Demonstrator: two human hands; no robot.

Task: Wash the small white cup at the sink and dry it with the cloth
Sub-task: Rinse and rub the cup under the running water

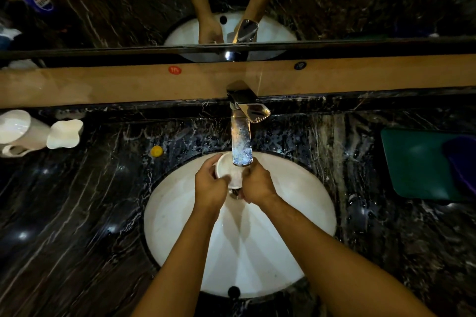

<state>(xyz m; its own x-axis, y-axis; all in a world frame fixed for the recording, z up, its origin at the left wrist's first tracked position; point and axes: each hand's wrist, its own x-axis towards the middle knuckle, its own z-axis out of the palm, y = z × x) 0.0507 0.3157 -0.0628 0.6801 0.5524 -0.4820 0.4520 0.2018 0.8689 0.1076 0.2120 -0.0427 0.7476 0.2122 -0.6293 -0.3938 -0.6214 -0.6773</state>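
Observation:
The small white cup (228, 170) is held over the white oval sink (180, 213), right under the spout of the chrome faucet (242, 141). My left hand (210, 185) grips the cup's left side, with the thumb on the rim. On the cup's right side, my right hand (257, 184) is closed against it, just above the drain. Whether water is running I cannot tell. At the right edge of the counter lies a purple cloth (461, 162) on a green tray (417, 165).
The sink is set in a dark marble counter (77, 213). A white jug (18, 131) and a white holder (65, 134) stand at the far left, with a small yellow cap (156, 150) nearer the sink. A mirror runs behind the faucet.

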